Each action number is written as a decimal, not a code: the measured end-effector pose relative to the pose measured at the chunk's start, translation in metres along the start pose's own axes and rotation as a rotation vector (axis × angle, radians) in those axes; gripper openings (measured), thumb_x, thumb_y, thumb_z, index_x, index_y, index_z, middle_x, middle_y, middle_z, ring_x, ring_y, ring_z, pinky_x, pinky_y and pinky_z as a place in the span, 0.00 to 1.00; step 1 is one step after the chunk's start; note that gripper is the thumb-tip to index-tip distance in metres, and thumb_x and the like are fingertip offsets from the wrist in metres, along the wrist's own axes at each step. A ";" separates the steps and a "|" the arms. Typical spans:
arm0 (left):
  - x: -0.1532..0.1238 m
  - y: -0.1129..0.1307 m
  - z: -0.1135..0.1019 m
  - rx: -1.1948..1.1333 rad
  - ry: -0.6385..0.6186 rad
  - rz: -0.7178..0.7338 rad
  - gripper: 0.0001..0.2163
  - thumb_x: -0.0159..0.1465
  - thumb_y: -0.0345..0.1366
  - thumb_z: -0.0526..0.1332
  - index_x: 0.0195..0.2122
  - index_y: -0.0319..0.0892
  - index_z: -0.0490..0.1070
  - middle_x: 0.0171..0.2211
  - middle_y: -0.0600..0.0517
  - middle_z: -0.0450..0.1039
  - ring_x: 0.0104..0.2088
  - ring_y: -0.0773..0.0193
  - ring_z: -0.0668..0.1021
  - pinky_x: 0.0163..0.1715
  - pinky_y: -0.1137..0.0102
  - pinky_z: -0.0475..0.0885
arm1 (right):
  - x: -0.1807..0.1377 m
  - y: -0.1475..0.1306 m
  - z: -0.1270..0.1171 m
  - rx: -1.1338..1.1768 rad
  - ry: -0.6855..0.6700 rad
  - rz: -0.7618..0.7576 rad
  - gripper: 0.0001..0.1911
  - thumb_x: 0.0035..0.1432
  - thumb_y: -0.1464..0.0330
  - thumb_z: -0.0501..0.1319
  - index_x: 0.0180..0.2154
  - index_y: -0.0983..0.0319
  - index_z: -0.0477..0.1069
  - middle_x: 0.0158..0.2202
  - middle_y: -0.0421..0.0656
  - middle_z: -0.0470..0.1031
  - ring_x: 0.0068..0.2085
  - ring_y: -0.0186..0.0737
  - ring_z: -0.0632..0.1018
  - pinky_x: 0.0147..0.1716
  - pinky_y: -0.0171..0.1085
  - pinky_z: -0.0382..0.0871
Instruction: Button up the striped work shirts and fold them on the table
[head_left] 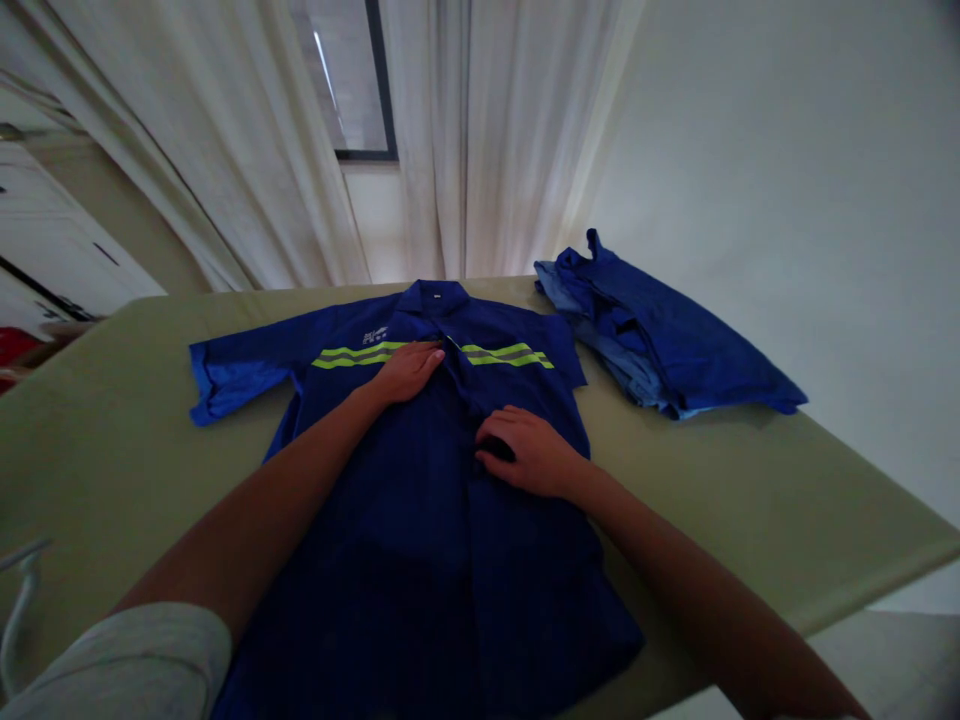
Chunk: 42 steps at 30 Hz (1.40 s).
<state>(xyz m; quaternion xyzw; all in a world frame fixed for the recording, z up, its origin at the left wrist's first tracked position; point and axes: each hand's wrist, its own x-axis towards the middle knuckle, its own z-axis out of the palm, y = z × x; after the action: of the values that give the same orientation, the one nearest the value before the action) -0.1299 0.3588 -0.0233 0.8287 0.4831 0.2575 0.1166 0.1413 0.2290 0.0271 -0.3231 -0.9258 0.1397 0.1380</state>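
Observation:
A dark blue work shirt (420, 480) with yellow-and-grey reflective stripes lies spread front up, its collar at the far side. My left hand (409, 372) rests flat on its chest by the stripe and the front opening, fingers stretched out. Lower down and to the right, my right hand (525, 450) touches the front near the placket. Its fingers are curved, with a gap between them and the thumb. The sleeve on the left reaches outward, while the other sleeve shows only a short part at the right.
The shirt lies on a pale green-covered table (750, 500). A heap of blue garments (660, 330) sits at the back right, beside the white wall. Behind the table hang curtains (510, 130) with a window (352, 80) between them. A white curved bar (19, 610) stands at lower left.

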 end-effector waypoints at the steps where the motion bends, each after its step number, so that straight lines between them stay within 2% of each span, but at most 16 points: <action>1: 0.003 -0.002 -0.001 0.032 -0.003 0.000 0.26 0.75 0.47 0.43 0.54 0.39 0.77 0.60 0.41 0.74 0.63 0.51 0.73 0.67 0.52 0.60 | -0.002 0.003 0.003 0.004 0.020 0.048 0.10 0.65 0.64 0.67 0.45 0.60 0.74 0.40 0.43 0.78 0.42 0.41 0.77 0.45 0.40 0.65; 5: 0.006 0.002 -0.010 0.178 0.035 0.098 0.23 0.75 0.45 0.46 0.51 0.40 0.78 0.59 0.40 0.75 0.58 0.51 0.74 0.64 0.53 0.63 | 0.005 0.008 0.017 0.000 0.069 0.184 0.16 0.64 0.56 0.68 0.45 0.60 0.74 0.38 0.41 0.77 0.36 0.38 0.76 0.36 0.36 0.62; 9: -0.014 0.032 -0.017 0.225 0.020 0.208 0.20 0.74 0.44 0.49 0.40 0.41 0.80 0.48 0.42 0.78 0.52 0.51 0.76 0.59 0.54 0.67 | 0.013 0.005 0.024 -0.092 0.097 0.134 0.17 0.65 0.54 0.67 0.48 0.59 0.75 0.39 0.41 0.79 0.37 0.39 0.77 0.37 0.37 0.62; 11: -0.031 0.054 -0.015 0.169 -0.003 0.227 0.18 0.73 0.43 0.51 0.37 0.42 0.80 0.48 0.44 0.78 0.51 0.52 0.75 0.58 0.55 0.67 | 0.015 0.003 0.027 -0.161 0.104 0.093 0.14 0.66 0.58 0.66 0.47 0.59 0.75 0.41 0.42 0.79 0.39 0.40 0.78 0.40 0.38 0.63; 14: -0.057 0.085 -0.007 -0.007 -0.011 0.181 0.16 0.73 0.42 0.53 0.35 0.43 0.78 0.49 0.45 0.77 0.51 0.54 0.75 0.56 0.57 0.68 | 0.017 0.002 0.031 -0.272 0.101 0.053 0.10 0.69 0.62 0.63 0.45 0.62 0.76 0.39 0.44 0.80 0.39 0.39 0.78 0.41 0.39 0.63; 17: -0.073 0.100 0.002 -0.210 -0.021 0.060 0.14 0.73 0.41 0.53 0.35 0.43 0.74 0.39 0.48 0.77 0.43 0.58 0.77 0.49 0.61 0.71 | 0.018 0.001 0.034 -0.352 0.102 0.006 0.11 0.72 0.63 0.60 0.43 0.63 0.77 0.38 0.46 0.80 0.38 0.40 0.78 0.40 0.39 0.63; 21: -0.075 0.101 0.002 -0.485 0.013 -0.160 0.15 0.75 0.43 0.48 0.40 0.43 0.71 0.32 0.52 0.76 0.32 0.63 0.78 0.36 0.67 0.73 | 0.018 0.001 0.036 -0.375 0.121 -0.031 0.15 0.70 0.58 0.63 0.44 0.64 0.77 0.37 0.46 0.80 0.38 0.41 0.78 0.40 0.40 0.62; 23: -0.073 0.100 -0.004 -0.473 -0.037 -0.146 0.14 0.73 0.44 0.51 0.38 0.43 0.72 0.30 0.53 0.75 0.30 0.63 0.77 0.33 0.69 0.71 | 0.018 0.000 0.037 -0.391 0.118 -0.027 0.14 0.70 0.60 0.62 0.42 0.64 0.77 0.36 0.46 0.80 0.37 0.41 0.78 0.39 0.40 0.62; 25: -0.071 0.100 -0.010 -0.377 -0.096 -0.069 0.12 0.71 0.44 0.56 0.36 0.43 0.74 0.31 0.53 0.75 0.31 0.63 0.76 0.33 0.69 0.69 | 0.019 -0.001 0.038 -0.406 0.120 -0.018 0.12 0.72 0.64 0.59 0.41 0.64 0.77 0.35 0.46 0.80 0.36 0.40 0.77 0.39 0.39 0.61; 29: -0.073 0.103 -0.012 -0.195 -0.083 0.024 0.09 0.68 0.37 0.58 0.34 0.42 0.75 0.35 0.49 0.76 0.36 0.60 0.77 0.38 0.67 0.69 | 0.018 -0.001 0.039 -0.402 0.142 -0.033 0.12 0.73 0.68 0.56 0.40 0.63 0.78 0.35 0.45 0.80 0.35 0.38 0.77 0.38 0.40 0.60; 32: -0.075 0.106 -0.007 -0.158 -0.041 -0.053 0.10 0.70 0.37 0.56 0.36 0.43 0.76 0.33 0.51 0.77 0.33 0.61 0.77 0.36 0.66 0.68 | 0.016 -0.002 0.037 -0.387 0.193 -0.055 0.15 0.74 0.65 0.54 0.40 0.64 0.77 0.35 0.46 0.80 0.35 0.39 0.77 0.39 0.40 0.60; 34: -0.076 0.108 -0.005 -0.221 -0.008 -0.130 0.11 0.70 0.39 0.56 0.37 0.43 0.76 0.31 0.52 0.77 0.30 0.62 0.77 0.33 0.67 0.68 | 0.015 -0.004 0.035 -0.373 0.229 -0.063 0.16 0.75 0.63 0.53 0.41 0.63 0.78 0.35 0.45 0.80 0.35 0.39 0.77 0.39 0.40 0.60; 37: -0.077 0.111 -0.002 -0.366 0.062 -0.204 0.12 0.70 0.41 0.56 0.36 0.42 0.76 0.30 0.52 0.78 0.30 0.62 0.78 0.33 0.68 0.70 | 0.014 -0.005 0.036 -0.357 0.272 -0.042 0.17 0.75 0.66 0.52 0.40 0.62 0.78 0.32 0.45 0.79 0.34 0.39 0.76 0.37 0.40 0.59; 42: -0.080 0.120 0.000 -0.376 0.135 -0.174 0.12 0.70 0.42 0.57 0.38 0.43 0.77 0.33 0.51 0.80 0.32 0.61 0.80 0.34 0.68 0.72 | 0.016 -0.001 0.039 -0.244 0.252 0.011 0.13 0.74 0.66 0.54 0.42 0.63 0.77 0.36 0.46 0.81 0.33 0.39 0.76 0.37 0.39 0.61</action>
<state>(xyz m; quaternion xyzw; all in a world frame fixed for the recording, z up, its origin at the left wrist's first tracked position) -0.0731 0.2293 0.0040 0.7283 0.5032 0.3870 0.2580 0.1151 0.2322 -0.0063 -0.3576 -0.9094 -0.0143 0.2118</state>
